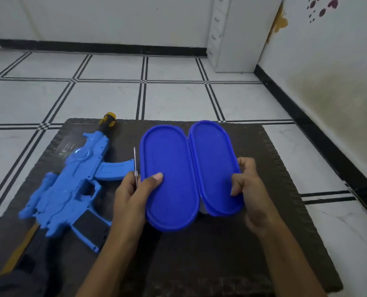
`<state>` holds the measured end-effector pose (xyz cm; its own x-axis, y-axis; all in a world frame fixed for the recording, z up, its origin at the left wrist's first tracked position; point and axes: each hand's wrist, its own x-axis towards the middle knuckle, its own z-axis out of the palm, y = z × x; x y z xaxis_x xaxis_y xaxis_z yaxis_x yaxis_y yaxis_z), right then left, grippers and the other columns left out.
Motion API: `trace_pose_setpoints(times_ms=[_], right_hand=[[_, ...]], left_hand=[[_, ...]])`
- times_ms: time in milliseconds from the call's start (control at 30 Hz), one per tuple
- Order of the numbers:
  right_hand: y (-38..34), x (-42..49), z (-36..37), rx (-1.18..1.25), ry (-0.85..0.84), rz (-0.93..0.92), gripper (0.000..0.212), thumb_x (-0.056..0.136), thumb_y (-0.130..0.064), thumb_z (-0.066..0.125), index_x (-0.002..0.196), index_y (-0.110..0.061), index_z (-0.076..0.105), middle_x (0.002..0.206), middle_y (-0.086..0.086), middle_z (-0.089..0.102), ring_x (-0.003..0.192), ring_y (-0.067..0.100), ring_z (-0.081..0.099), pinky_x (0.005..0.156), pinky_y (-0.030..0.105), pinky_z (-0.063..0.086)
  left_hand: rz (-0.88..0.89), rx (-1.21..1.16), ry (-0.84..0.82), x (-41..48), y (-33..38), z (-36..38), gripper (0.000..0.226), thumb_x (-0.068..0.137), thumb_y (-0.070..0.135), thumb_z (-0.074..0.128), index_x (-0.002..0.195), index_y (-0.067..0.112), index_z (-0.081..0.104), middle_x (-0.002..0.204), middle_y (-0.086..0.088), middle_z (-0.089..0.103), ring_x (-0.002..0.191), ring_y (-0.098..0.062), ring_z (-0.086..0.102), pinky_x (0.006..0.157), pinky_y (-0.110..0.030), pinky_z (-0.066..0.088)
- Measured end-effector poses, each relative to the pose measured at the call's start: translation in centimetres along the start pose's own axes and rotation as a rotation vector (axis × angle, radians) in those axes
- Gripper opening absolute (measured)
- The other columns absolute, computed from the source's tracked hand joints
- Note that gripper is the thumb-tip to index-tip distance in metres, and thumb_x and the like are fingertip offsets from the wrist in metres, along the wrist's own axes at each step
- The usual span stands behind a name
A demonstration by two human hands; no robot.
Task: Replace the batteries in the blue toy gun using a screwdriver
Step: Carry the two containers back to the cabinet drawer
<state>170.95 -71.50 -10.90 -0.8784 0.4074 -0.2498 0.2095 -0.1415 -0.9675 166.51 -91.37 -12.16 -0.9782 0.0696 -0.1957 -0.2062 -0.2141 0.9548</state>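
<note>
The left lid point(169, 179) is clasped at its edge by the left hand point(133, 196), thumb laid flat on top, with a screwdriver point(135, 166) shaft held upright in the same grip. The right lid point(212, 163) is grasped at its rim by the right hand point(249, 185) (fingers curled over). The gun point(71, 183) is seen lying on the mat point(221, 254), left of both lids.

The left hand point(133, 194) is gripping the left lid point(169, 155) of two blue oval lids, thumb lying on top, with a thin screwdriver point(135, 161) shaft sticking up between its fingers. The right hand point(249, 189) is pinching the right lid point(212, 155) at its outer rim. The lids are touching at the middle of a dark mat point(264, 243) on the tiled floor point(178, 97). A blue toy gun point(71, 185) is lying along the mat's left edge.
</note>
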Motion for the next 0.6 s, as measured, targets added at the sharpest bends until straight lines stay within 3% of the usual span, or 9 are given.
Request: trace_pose_setpoints(times_ms=[167,300,367,467,600], right_hand=[[0.3,1.9,0.0,0.064,-0.021,0.047,0.051,0.047,-0.007,0.044,0.097,-0.016,0.042,0.099,0.001,0.051,0.081,0.019,0.052,0.051,0.025,0.04],[-0.7,2.1,0.1,0.194,0.05,0.086,0.047,0.049,-0.005,0.044,0.095,-0.017,0.044,0.1,0.001,0.052,0.088,0.024,0.053,0.059,0.033,0.04],[-1.9,1.7,0.2,0.229,0.093,0.108,0.046,0.05,-0.005,0.043,0.095,-0.016,0.044,0.098,0.0,0.053,0.089,0.023,0.053,0.062,0.034,0.04],[-5.6,0.6,0.5,0.217,0.126,0.157,0.045,0.052,-0.005,0.043,0.096,-0.015,0.044,0.096,-0.002,0.052,0.087,0.02,0.051,0.063,0.032,0.04],[-12.2,-1.5,0.2,0.163,0.153,0.205,0.042,0.05,-0.005,0.044,0.092,-0.014,0.041,0.09,0.0,0.049,0.081,0.02,0.046,0.058,0.03,0.034]], left_hand=[[-0.097,-0.002,0.061,2.0,-0.8,1.0,0.018,0.078,0.024,0.069,0.063,0.023,0.059,0.074,0.0,0.07,0.067,-0.016,0.068,0.052,-0.026,0.047],[-0.172,0.021,0.041,2.5,1.1,2.2,0.024,0.07,0.029,0.076,0.076,0.013,0.06,0.084,-0.006,0.071,0.075,-0.023,0.07,0.059,-0.034,0.05],[-0.181,0.06,0.024,2.5,3.1,2.9,0.027,0.077,0.025,0.073,0.086,0.005,0.056,0.085,-0.009,0.067,0.077,-0.025,0.068,0.054,-0.031,0.05],[-0.195,0.109,-0.006,2.9,7.6,4.0,0.024,0.082,0.019,0.068,0.072,0.011,0.047,0.073,0.001,0.064,0.069,-0.016,0.067,0.046,-0.022,0.047],[-0.202,0.177,-0.066,2.5,13.6,5.6,0.025,0.071,0.031,0.069,0.07,0.016,0.049,0.072,0.008,0.065,0.071,-0.012,0.068,0.052,-0.026,0.048]])
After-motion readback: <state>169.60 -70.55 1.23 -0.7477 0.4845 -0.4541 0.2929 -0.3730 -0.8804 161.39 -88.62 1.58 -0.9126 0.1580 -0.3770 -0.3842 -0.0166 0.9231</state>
